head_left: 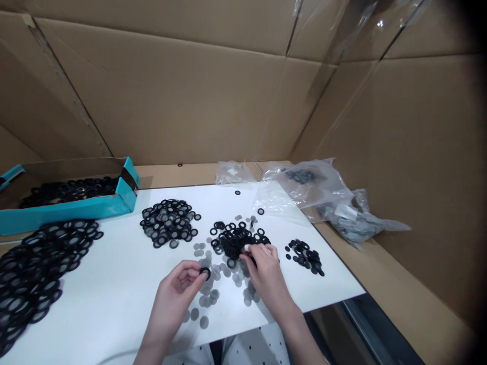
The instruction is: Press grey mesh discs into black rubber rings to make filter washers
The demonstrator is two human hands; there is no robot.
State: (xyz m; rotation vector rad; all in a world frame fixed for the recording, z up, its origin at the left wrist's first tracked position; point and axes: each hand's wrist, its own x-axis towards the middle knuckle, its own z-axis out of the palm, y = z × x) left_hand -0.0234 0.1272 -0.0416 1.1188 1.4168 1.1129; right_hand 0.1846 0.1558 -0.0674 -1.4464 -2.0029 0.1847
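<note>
My left hand (pixel 175 288) pinches a black ring (pixel 205 272) between thumb and forefinger, held over the white tabletop. My right hand (pixel 263 263) reaches into the near right side of a pile of black rings (pixel 232 238), thumb and forefinger drawn together. A small white patch (pixel 247 248) shows at its fingertips; whatever is between them is hidden. Thin grey mesh-like discs (pixel 227 270) lie scattered on the table between and around both hands. Some of them are partly under the right hand.
Left of centre is a heap of rings with grey centres (pixel 167 223); larger rings (pixel 34 274) spread at far left. Behind them stands a blue-edged box (pixel 68 207) of rings. Small black pieces (pixel 306 257) lie right. Plastic bags (pixel 323 187) rest by the cardboard wall (pixel 418 167).
</note>
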